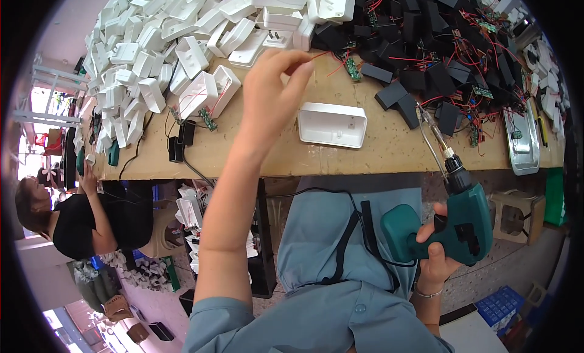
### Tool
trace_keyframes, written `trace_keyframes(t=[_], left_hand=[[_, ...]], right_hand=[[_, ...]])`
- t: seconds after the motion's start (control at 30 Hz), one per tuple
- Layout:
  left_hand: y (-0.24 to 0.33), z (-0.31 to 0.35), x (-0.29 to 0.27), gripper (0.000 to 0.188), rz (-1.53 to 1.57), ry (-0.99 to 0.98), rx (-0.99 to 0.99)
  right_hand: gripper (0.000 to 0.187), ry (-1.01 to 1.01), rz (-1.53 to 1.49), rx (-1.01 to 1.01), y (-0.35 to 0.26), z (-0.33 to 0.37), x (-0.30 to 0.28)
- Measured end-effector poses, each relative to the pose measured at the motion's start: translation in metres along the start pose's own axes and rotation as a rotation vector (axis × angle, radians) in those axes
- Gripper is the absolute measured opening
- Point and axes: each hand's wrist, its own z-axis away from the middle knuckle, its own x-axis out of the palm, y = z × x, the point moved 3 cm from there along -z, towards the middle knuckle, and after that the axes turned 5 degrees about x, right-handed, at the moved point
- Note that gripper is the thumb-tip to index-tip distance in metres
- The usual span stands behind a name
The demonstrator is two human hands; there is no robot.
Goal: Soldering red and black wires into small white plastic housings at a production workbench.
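Note:
My left hand (274,88) reaches over the table, thumb and forefinger pinched on the end of a red wire (321,54). That wire runs toward a small green circuit board (353,69) beside the black blocks. My right hand (437,249) grips a teal soldering gun (471,222), its finger near the trigger. The gun's long metal tip and thin side tube point up over the table edge, close to the black blocks (395,100). Between the hands, an open white plastic case (333,127) lies on the table with its hollow side up.
White cases (182,24) are heaped at the back left, with black blocks, red wires and boards piled at the back right. A metal tray (522,143) sits at the right edge. Another person (85,225) works at the left. A black cord (365,231) crosses my lap.

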Motion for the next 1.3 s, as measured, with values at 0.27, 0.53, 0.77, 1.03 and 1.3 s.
trace_keyframes(t=[0.27,0.53,0.77,1.03,1.3], left_hand=[[-0.030,-0.036,0.053,0.021,-0.138,-0.539,-0.026],[-0.040,-0.050,-0.038,0.010,1.093,-0.110,-0.504],[-0.031,-0.027,-0.080,0.013,0.838,0.218,-0.347],[-0.036,0.013,-0.077,0.015,1.032,0.224,-0.287],[-0.015,0.024,-0.069,0.022,0.848,0.168,-0.236]], right_hand=[[0.064,0.028,0.026,-0.022,-0.004,0.000,-0.003],[0.066,0.045,0.040,0.003,0.001,-0.002,-0.005],[0.065,0.029,0.040,0.001,0.001,-0.005,0.005],[0.067,0.007,0.070,-0.023,-0.004,-0.003,0.015],[0.069,-0.054,0.027,-0.011,-0.003,-0.004,0.026]])
